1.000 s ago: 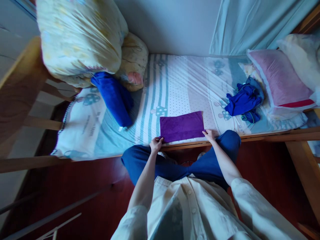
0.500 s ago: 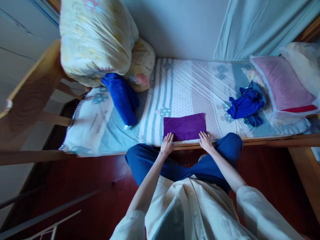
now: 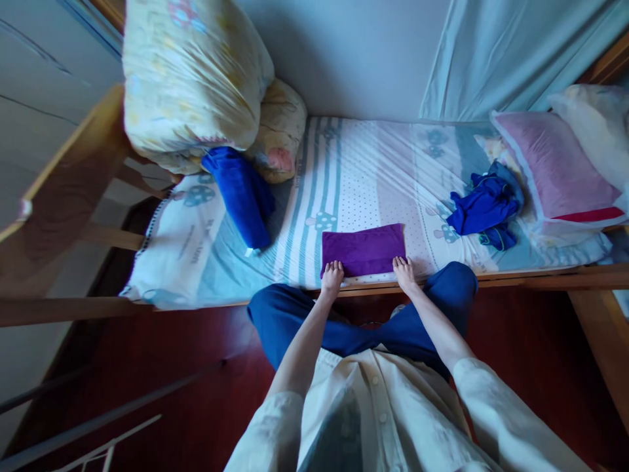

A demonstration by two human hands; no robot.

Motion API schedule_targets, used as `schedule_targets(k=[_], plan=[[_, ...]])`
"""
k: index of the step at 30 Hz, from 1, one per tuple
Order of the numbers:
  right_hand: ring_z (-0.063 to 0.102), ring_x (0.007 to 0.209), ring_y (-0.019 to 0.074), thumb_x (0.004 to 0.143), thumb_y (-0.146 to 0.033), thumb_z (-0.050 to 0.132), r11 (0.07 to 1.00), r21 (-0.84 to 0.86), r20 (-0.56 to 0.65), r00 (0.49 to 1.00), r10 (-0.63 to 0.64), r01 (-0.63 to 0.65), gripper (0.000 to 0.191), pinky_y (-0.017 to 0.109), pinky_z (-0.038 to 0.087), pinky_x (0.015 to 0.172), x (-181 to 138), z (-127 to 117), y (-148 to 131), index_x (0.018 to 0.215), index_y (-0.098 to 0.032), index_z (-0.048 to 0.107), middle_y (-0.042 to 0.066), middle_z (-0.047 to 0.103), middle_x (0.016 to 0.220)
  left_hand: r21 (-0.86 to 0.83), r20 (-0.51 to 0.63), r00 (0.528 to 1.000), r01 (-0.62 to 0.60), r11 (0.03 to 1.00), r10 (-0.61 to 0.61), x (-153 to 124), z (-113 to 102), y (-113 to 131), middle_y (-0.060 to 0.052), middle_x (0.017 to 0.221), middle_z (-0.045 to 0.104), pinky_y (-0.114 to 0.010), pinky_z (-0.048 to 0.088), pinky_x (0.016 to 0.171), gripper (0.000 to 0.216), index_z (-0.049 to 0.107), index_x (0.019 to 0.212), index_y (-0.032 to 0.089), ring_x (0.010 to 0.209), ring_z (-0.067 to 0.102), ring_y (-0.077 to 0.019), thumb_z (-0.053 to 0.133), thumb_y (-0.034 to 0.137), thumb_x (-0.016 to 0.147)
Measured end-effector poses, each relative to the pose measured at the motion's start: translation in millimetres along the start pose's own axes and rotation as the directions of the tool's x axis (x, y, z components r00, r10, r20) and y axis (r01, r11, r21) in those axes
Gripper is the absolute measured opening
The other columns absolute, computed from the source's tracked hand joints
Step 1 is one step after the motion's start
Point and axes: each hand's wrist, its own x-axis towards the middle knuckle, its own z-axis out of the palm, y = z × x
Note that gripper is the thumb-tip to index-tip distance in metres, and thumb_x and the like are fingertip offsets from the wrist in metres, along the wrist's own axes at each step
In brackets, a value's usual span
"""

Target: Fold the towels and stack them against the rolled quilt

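Observation:
A folded purple towel [image 3: 364, 249] lies flat on the bed near its front edge. My left hand [image 3: 333, 276] is at the towel's near left corner, its fingers curled over the edge and closed on the cloth. At the near right corner, my right hand [image 3: 404, 271] has its fingers bent on the towel's edge in the same way. Both thumbs are hard to make out. The towel's far edge slants slightly up toward the right.
On the patterned bedsheet [image 3: 354, 170] lie a folded blue cloth [image 3: 240, 196] at left and crumpled blue clothing [image 3: 486, 203] at right. Stacked bedding [image 3: 196, 78] fills the back left, beside a wooden bed end [image 3: 73, 177]. A pink pillow [image 3: 565, 160] is far right.
The fingers of both hands have curled in from lying flatter on the towel's near corners. The towel stays in nearly the same place; the view has shifted slightly.

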Motion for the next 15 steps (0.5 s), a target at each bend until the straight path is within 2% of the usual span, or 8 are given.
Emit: schedule_targets(k=[3,8,12,15], plan=[[0.054,0.137,0.029,0.089,0.0,0.039,1.0,-0.017,0.004,1.0,-0.017,0.018,0.065,0.057,0.018,0.125,-6,-3,1,0.151,-0.017,0.048,0.018,0.062,0.142,0.009,0.009,1.0,-0.015,1.0,0.015,-5,-4,-1,-0.028,0.129,0.064,-0.049,0.039,0.115,0.055,0.056,0.14,0.003,0.126,0.06,-0.0319,0.036,0.002,0.088],[0.056,0.135,0.0284,0.091,-0.001,0.04,0.999,-0.041,0.059,0.998,-0.033,0.035,0.055,0.051,0.029,0.121,-27,-6,2,0.141,-0.01,0.059,0.021,0.059,0.144,0.028,0.043,0.998,-0.049,0.998,0.047,-26,-7,0,-0.025,0.127,0.066,-0.046,0.042,0.113,0.054,0.059,0.136,0.007,0.121,0.064,-0.0298,0.038,0.002,0.087],[0.058,0.133,0.0264,0.091,-0.001,0.043,0.999,-0.013,0.094,0.995,-0.036,0.037,0.053,0.048,0.033,0.119,-33,-12,2,0.139,-0.013,0.061,0.018,0.062,0.141,0.016,0.081,0.994,-0.068,0.998,0.066,-41,-8,1,-0.025,0.135,0.062,-0.045,0.042,0.115,0.055,0.059,0.137,0.007,0.125,0.062,-0.0301,0.043,0.001,0.085],[0.063,0.127,0.0269,0.09,-0.003,0.049,0.998,0.064,0.142,0.99,-0.011,0.002,0.051,0.044,0.037,0.117,-26,-24,9,0.136,-0.018,0.065,0.015,0.068,0.134,-0.012,0.112,0.991,-0.068,0.998,0.069,-40,-15,-5,-0.02,0.132,0.066,-0.043,0.041,0.116,0.057,0.062,0.135,0.012,0.124,0.063,-0.0276,0.049,0.001,0.081]])
